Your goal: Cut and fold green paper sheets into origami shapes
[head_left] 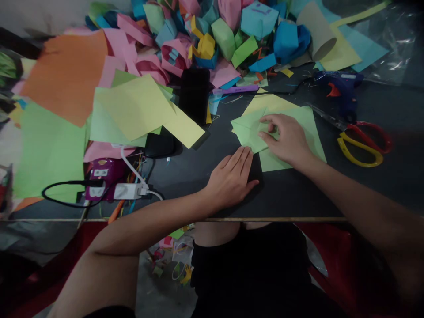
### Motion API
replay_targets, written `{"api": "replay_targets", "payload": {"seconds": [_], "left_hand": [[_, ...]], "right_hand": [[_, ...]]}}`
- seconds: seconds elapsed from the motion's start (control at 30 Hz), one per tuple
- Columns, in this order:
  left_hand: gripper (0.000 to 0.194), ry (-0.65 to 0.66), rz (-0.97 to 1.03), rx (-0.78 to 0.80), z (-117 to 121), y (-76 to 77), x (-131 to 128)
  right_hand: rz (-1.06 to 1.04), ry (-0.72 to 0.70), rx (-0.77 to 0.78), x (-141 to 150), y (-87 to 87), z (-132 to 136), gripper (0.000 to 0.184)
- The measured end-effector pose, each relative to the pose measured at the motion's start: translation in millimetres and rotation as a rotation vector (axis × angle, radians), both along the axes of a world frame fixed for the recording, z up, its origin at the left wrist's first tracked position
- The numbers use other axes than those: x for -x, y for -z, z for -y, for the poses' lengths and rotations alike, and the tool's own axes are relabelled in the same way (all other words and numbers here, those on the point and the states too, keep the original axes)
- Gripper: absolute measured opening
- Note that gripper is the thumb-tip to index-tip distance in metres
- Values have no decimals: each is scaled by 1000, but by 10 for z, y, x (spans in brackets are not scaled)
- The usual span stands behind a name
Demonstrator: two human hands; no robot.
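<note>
A light green sheet (247, 130) with folded edges and visible crease lines lies on the dark table, partly over another green sheet (313, 132) and a yellow sheet (261, 100). My left hand (232, 176) rests flat, its straight fingertips on the near corner of the folded paper. Over the same paper's right part is my right hand (286, 138). Its fingers are curved, with a gap between thumb and index finger, and nothing shows between them. That hand hides part of the folded paper.
Scissors (361, 143) and a blue glue gun (341, 88) lie to the right. A black phone (194, 95), purple pen (240, 89) and loose yellow paper (139, 106) sit beyond my left hand. Colourful folded paper pieces (225, 37) pile up behind. A purple power adapter (106, 176) with cables is left.
</note>
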State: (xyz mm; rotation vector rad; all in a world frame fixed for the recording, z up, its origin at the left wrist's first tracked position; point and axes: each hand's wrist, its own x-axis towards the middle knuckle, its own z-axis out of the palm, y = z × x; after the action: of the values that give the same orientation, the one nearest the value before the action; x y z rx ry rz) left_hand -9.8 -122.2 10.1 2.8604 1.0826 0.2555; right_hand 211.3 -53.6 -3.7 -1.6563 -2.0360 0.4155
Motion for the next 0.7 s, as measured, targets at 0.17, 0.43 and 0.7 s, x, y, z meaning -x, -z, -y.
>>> {"api": "replay_targets", "payload": {"seconds": [0.17, 0.43, 0.7], "left_hand": [[62, 86, 116, 104, -311, 11, 110], [74, 180, 73, 126, -649, 145, 240], [78, 205, 71, 79, -592, 152, 208]], "right_hand": [[5, -12, -19, -3, 1, 6, 24], [14, 8, 15, 12, -26, 11, 25], [42, -6, 7, 22, -38, 22, 25]]}}
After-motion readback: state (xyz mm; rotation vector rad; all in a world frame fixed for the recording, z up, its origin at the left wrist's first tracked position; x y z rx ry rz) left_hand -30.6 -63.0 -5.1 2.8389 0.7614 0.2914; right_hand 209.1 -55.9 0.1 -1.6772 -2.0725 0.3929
